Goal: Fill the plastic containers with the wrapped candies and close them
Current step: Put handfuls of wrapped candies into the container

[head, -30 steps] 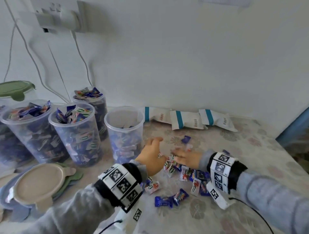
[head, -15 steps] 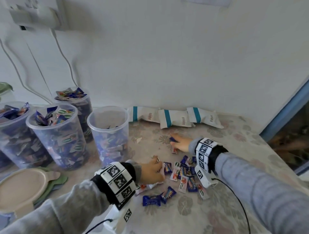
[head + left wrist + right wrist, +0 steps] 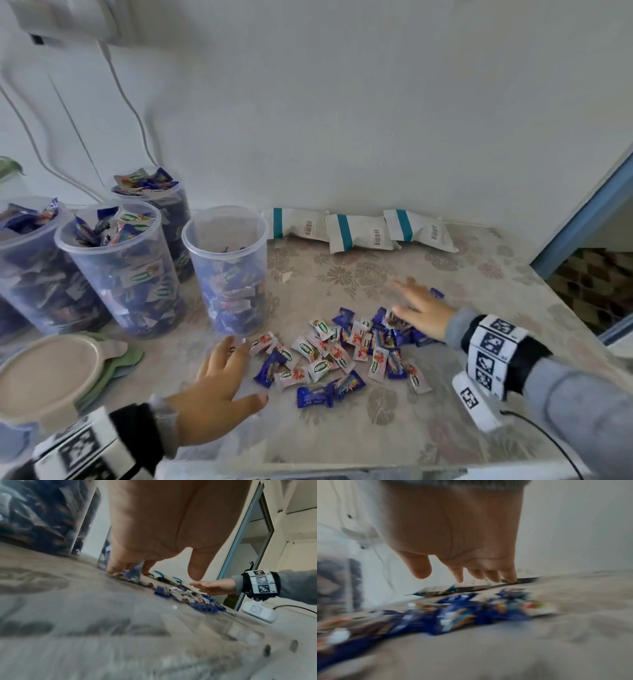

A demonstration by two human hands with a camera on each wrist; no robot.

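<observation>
The small blue and white wrapped candies [image 3: 342, 349] lie loose on the flowered bench [image 3: 376, 438], in front of the partly filled clear plastic container [image 3: 228, 267]; a fast sweep could push some off the near edge or knock the light container over. The left hand [image 3: 219, 394] is flat with spread fingers, its fingertips at the left end of the pile. The right hand [image 3: 423, 310] is also spread and holds nothing, and it seems to rest on the far candies, but that wrist view is blurred.

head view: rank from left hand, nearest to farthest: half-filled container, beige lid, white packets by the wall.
From the left hand:
1. Half-filled container, just beyond the fingertips, slightly left.
2. Beige lid, on the stack to the hand's left, at the table's near edge.
3. White packets, far back right against the wall.
</observation>
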